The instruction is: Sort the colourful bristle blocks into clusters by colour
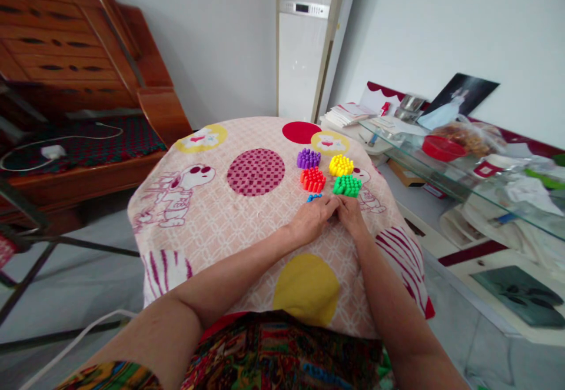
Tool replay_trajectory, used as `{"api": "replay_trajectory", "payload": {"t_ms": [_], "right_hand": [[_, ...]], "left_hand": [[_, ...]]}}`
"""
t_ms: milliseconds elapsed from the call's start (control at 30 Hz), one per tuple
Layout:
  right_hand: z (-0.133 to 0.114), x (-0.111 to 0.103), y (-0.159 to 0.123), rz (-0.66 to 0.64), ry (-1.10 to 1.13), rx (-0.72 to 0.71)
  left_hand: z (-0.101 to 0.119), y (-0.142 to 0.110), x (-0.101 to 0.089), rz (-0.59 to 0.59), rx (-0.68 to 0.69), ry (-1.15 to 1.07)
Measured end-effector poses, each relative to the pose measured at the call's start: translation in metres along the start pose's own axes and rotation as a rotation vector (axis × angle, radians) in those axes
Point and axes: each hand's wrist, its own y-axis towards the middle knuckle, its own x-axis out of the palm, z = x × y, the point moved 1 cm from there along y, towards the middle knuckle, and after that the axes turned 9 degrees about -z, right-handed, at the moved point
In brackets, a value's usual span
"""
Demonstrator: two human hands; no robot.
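Both of my hands meet over the tablecloth, just in front of several bunches of small, round-topped plastic pegs. My left hand reaches in with fingers curled, its fingertips against the other hand. Curled inward too is my right hand, close below the green pegs. Whatever lies between the fingers is hidden. Blue pegs show only in part behind my left hand. Farther back stand red pegs, purple pegs and yellow pegs, each colour grouped upright.
A patterned cloth covers the round table. At right, a glass shelf carries a red bowl, papers and bags. A wooden bench stands left, with a white charger on it. A white cabinet-like unit rises behind.
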Motion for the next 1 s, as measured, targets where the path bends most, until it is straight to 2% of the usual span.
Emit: {"api": "replay_trajectory", "payload": {"t_ms": [100,200,267,333,400,533,600,667,767,900,1000], "right_hand": [[0.001,0.001,-0.001,-0.018,0.022,0.012],[0.002,0.003,-0.002,-0.023,0.061,0.024],[0.003,0.004,-0.002,-0.015,0.079,0.035],[0.003,0.005,-0.004,-0.001,0.103,0.047],[0.004,0.004,-0.005,0.024,0.140,0.068],[0.008,0.000,-0.010,0.116,0.246,0.129],[0.012,-0.002,-0.013,0.171,0.297,0.157],[0.016,-0.004,-0.017,0.235,0.326,0.200],[0.022,-0.008,-0.025,0.398,0.307,0.278],[0.029,-0.024,-0.028,0.679,0.052,0.350],[0.033,-0.040,-0.011,0.707,-0.165,0.340]], "left_hand": [[-0.013,-0.004,-0.012,0.154,-0.021,-0.098],[-0.041,-0.011,-0.030,0.383,-0.141,-0.179],[-0.064,-0.015,-0.039,0.450,-0.218,-0.199],[-0.085,-0.016,-0.043,0.404,-0.268,-0.208],[-0.101,-0.013,-0.043,0.305,-0.289,-0.207],[-0.118,-0.004,-0.032,0.175,-0.267,-0.204],[-0.119,-0.002,-0.025,0.180,-0.255,-0.227],[-0.114,-0.004,-0.018,0.232,-0.229,-0.270],[-0.097,-0.011,-0.011,0.295,-0.078,-0.323],[-0.064,-0.018,-0.005,0.238,0.174,-0.252],[-0.043,-0.013,0.004,0.127,0.298,-0.116]]}}
